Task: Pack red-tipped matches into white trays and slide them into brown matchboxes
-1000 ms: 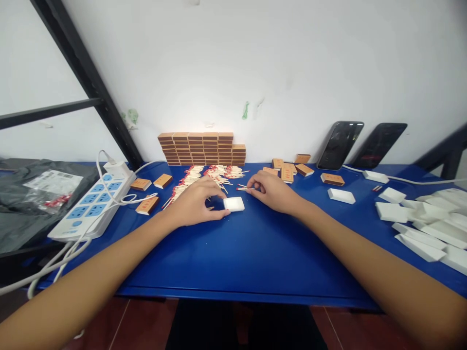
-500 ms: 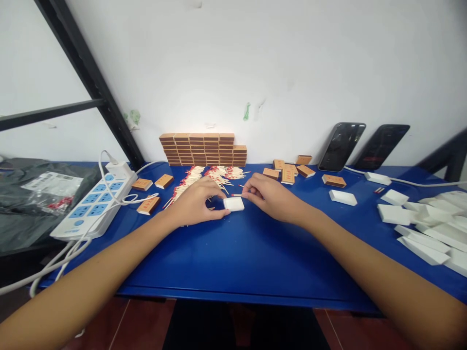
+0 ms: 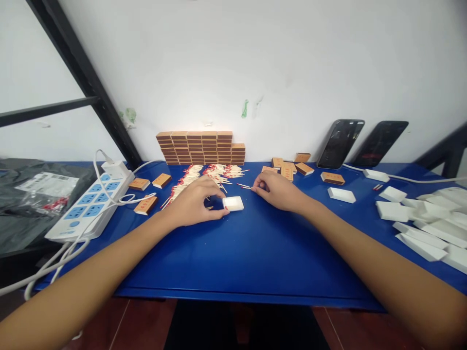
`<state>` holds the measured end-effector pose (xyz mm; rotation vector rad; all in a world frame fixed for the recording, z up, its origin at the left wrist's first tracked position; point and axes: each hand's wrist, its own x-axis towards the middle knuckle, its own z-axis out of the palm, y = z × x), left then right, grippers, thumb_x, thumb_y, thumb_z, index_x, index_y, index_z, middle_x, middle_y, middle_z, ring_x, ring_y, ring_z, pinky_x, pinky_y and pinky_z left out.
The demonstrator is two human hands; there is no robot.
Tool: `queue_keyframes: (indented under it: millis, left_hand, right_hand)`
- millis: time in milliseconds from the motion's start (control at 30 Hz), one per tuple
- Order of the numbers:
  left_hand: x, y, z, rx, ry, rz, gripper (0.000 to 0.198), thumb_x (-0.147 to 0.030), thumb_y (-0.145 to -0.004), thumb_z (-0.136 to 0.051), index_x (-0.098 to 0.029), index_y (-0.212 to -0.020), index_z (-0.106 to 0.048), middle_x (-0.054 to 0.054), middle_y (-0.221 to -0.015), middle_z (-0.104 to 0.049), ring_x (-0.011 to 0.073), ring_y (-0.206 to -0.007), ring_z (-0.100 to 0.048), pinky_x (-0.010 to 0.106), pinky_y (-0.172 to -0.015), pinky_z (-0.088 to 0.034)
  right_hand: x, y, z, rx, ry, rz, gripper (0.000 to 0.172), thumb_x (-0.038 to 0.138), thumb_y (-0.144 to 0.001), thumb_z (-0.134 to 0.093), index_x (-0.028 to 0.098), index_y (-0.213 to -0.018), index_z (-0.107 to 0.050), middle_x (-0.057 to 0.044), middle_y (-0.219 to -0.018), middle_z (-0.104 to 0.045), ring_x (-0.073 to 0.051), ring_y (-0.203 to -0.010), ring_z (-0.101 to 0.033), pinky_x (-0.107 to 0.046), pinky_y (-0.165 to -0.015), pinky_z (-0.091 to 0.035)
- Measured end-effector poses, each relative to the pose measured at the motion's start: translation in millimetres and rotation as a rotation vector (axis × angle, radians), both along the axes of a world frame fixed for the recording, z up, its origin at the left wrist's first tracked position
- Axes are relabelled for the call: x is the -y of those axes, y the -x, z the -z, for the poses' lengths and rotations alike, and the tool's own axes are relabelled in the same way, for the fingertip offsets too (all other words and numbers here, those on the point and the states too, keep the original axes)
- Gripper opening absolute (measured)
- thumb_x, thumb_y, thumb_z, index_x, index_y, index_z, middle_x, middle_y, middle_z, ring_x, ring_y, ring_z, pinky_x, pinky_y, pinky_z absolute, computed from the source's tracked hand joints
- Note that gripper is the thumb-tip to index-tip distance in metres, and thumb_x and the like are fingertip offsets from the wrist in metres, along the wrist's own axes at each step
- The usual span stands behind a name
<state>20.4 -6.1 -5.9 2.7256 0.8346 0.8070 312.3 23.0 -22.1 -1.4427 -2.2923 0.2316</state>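
A small white matchbox tray [image 3: 236, 203] sits on the blue table in front of me, its open side up. My left hand [image 3: 202, 201] grips the tray's left end between thumb and forefinger. Red match tips show inside at that end. To the right, my right hand [image 3: 274, 189] has thumb and forefinger closed at the tail of a matchstick [image 3: 243, 185], whose red head points left. Behind my left hand spread heaps of loose red-tipped matches [image 3: 190, 176], partly hidden by the hand.
Stacked matchboxes [image 3: 199, 148] stand against the wall. Loose matchboxes [image 3: 287, 169] lie at back right, near two leaning phones [image 3: 339, 143]. White trays [image 3: 438, 218] pile up at far right. At left are a power strip [image 3: 91, 201] and cables.
My right hand has left the tray, moving slightly right and back to the matchstick behind. The match it held is gone from its fingers; red tips now show in the tray.
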Motion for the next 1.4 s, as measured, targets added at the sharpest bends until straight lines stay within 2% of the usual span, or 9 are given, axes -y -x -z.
queue_keyframes:
  millis: [300, 633, 733, 867, 1033, 1100, 1200, 1300, 1400]
  left_hand:
    - [-1, 0, 0.8, 0.001, -0.015, -0.011, 0.021, -0.04, -0.085, -0.083, -0.024, -0.098, -0.077, 0.004, -0.097, -0.076, 0.024, -0.095, -0.067, 0.04, -0.087, -0.053]
    - [-4, 2, 1.8, 0.004, -0.004, -0.014, 0.021, -0.041, -0.086, -0.082, -0.024, -0.098, -0.078, 0.005, -0.096, -0.076, 0.0238, -0.094, -0.066, 0.04, -0.087, -0.052]
    - [-4, 3, 2.2, -0.004, 0.003, -0.032, 0.022, -0.041, -0.086, -0.082, -0.024, -0.098, -0.078, 0.005, -0.095, -0.076, 0.0239, -0.093, -0.066, 0.04, -0.085, -0.052]
    - [-5, 3, 2.5, 0.003, -0.022, -0.034, 0.021, -0.04, -0.086, -0.082, -0.024, -0.098, -0.077, 0.004, -0.095, -0.076, 0.0242, -0.094, -0.066, 0.04, -0.087, -0.051]
    - [-5, 2, 2.9, 0.023, -0.027, -0.019, 0.019, -0.038, -0.087, -0.082, -0.023, -0.098, -0.076, 0.004, -0.098, -0.077, 0.0236, -0.095, -0.066, 0.04, -0.089, -0.051]
    - [-5, 2, 3.2, 0.019, -0.019, -0.025, 0.02, -0.038, -0.086, -0.082, -0.023, -0.097, -0.076, 0.005, -0.098, -0.077, 0.0236, -0.095, -0.066, 0.04, -0.088, -0.051]
    - [-5, 3, 3.3, 0.001, -0.007, -0.032, 0.021, -0.039, -0.085, -0.083, -0.023, -0.097, -0.076, 0.005, -0.096, -0.076, 0.0237, -0.093, -0.065, 0.04, -0.087, -0.051]
    - [-5, 4, 2.8, 0.0, -0.006, -0.027, 0.021, -0.039, -0.086, -0.083, -0.023, -0.098, -0.077, 0.004, -0.094, -0.076, 0.0232, -0.092, -0.065, 0.039, -0.085, -0.05]
    - [-6, 6, 1.8, -0.001, -0.017, -0.035, 0.02, -0.038, -0.086, -0.082, -0.023, -0.098, -0.077, 0.004, -0.092, -0.076, 0.0232, -0.09, -0.064, 0.039, -0.084, -0.05]
  right_hand:
    - [3, 23, 5.9, 0.008, -0.036, 0.061, 0.01, 0.026, -0.098, -0.062, 0.019, -0.092, -0.067, -0.007, -0.093, -0.069, -0.019, -0.08, -0.061, -0.03, -0.068, -0.041]
    - [-4, 23, 6.9, 0.028, 0.015, 0.081, 0.011, 0.023, -0.102, -0.057, 0.018, -0.095, -0.065, -0.008, -0.094, -0.07, -0.021, -0.083, -0.063, -0.032, -0.073, -0.042]
    - [0, 23, -0.1, -0.029, 0.019, 0.033, 0.01, 0.021, -0.102, -0.057, 0.018, -0.094, -0.064, -0.008, -0.095, -0.069, -0.02, -0.084, -0.063, -0.031, -0.073, -0.043]
    - [22, 29, -15.0, -0.14, 0.017, -0.129, 0.011, 0.023, -0.102, -0.057, 0.019, -0.094, -0.064, -0.006, -0.093, -0.067, -0.019, -0.082, -0.06, -0.03, -0.072, -0.043]
    - [42, 43, -19.0, -0.104, 0.049, -0.255, 0.01, 0.018, -0.098, -0.057, 0.019, -0.094, -0.066, -0.006, -0.097, -0.066, -0.017, -0.082, -0.058, -0.029, -0.072, -0.042]
    - [36, 48, -13.8, -0.149, 0.049, -0.252, 0.01, 0.018, -0.097, -0.06, 0.02, -0.092, -0.068, -0.004, -0.091, -0.066, -0.016, -0.08, -0.058, -0.029, -0.072, -0.042]
    - [13, 55, -3.0, -0.236, 0.025, -0.125, 0.009, 0.025, -0.095, -0.065, 0.019, -0.09, -0.069, -0.002, -0.084, -0.066, -0.016, -0.076, -0.058, -0.029, -0.071, -0.042]
    - [-9, 62, 5.1, -0.212, -0.005, -0.007, 0.023, 0.037, -0.09, -0.075, 0.017, -0.1, -0.069, -0.005, -0.093, -0.069, -0.018, -0.083, -0.061, -0.03, -0.074, -0.044]
    - [-20, 69, 6.0, -0.138, -0.012, 0.011, 0.032, 0.043, -0.086, -0.079, 0.017, -0.102, -0.069, -0.007, -0.099, -0.071, -0.02, -0.09, -0.063, -0.03, -0.076, -0.045]
